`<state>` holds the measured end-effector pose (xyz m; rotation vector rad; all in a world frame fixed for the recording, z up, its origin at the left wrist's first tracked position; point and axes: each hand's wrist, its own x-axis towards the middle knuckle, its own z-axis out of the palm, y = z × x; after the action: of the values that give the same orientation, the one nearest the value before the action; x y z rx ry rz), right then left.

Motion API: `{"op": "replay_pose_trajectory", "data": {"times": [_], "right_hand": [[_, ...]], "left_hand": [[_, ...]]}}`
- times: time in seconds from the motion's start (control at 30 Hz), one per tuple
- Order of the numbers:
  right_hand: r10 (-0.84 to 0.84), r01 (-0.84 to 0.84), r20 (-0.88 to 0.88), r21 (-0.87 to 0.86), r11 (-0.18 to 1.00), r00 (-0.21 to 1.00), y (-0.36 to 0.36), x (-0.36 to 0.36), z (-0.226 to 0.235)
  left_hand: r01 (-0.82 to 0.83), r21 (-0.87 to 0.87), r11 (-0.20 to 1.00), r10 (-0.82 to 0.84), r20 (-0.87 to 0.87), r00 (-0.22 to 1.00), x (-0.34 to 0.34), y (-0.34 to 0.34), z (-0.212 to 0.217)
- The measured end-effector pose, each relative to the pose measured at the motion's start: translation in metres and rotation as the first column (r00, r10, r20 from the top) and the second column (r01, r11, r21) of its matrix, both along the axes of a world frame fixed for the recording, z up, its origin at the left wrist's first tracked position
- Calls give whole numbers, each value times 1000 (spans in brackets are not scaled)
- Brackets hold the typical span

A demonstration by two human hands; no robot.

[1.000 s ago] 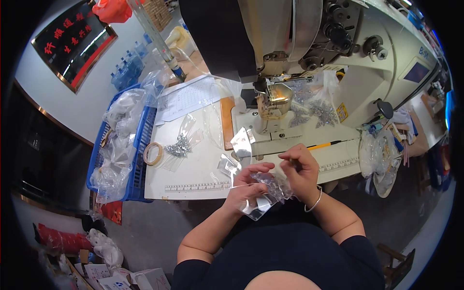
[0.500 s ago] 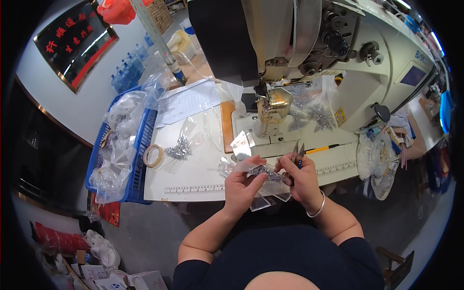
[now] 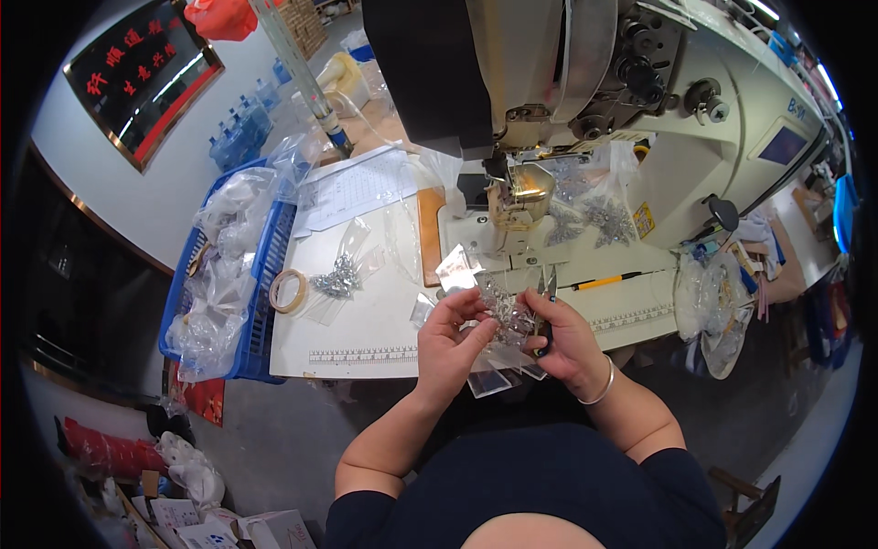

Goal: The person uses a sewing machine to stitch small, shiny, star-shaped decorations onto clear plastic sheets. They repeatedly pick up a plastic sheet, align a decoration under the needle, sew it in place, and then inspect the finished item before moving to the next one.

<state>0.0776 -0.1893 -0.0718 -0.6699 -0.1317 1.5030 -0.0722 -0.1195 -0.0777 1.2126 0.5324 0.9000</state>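
Between my hands, just past the table's near edge, is a silvery beaded appliqué point(image 3: 503, 306) on clear film. The thumb and fingers of my left hand point(image 3: 448, 348) pinch its left side. My right hand point(image 3: 572, 343) grips a pair of thread snips point(image 3: 550, 282), blades pointing away from me, while its thumb and fingertips also touch the appliqué's right side. A similar beaded piece point(image 3: 337, 277) rests on clear film to the left. Larger butterfly-shaped beaded pieces point(image 3: 608, 220) lie right of the sewing machine's needle area.
A sewing machine point(image 3: 732, 101) looms over the white table point(image 3: 384, 320). At left stand a roll of tape point(image 3: 290, 291) and a blue basket point(image 3: 265, 302) of plastic bags. A yellow pen point(image 3: 604, 282) lies right of my hands; paper sheets point(image 3: 352, 192) lie at the back left.
The beaded appliqué has been turned up so more of its face shows. The snips have swung to a more upright angle, their blades closer together. My left hand has shifted slightly left.
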Motion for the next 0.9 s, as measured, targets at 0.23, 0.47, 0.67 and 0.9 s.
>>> {"op": "replay_pose_trajectory", "data": {"times": [0.23,0.47,0.67,0.9], "right_hand": [[37,-37,8,19,999,999,-1,-1,0],[144,-141,69,-45,989,987,-9,-2,-1],[93,-70,232,-106,992,968,-31,24,-31],[-68,87,231,-74,993,970,-43,39,-40]], "left_hand": [[93,357,930,0,-251,968,-18,7,-19],[-169,88,982,172,-33,985,-54,20,-2],[-186,322,928,283,-285,916,-138,119,35],[149,213,966,116,-864,490,-171,223,8]]}}
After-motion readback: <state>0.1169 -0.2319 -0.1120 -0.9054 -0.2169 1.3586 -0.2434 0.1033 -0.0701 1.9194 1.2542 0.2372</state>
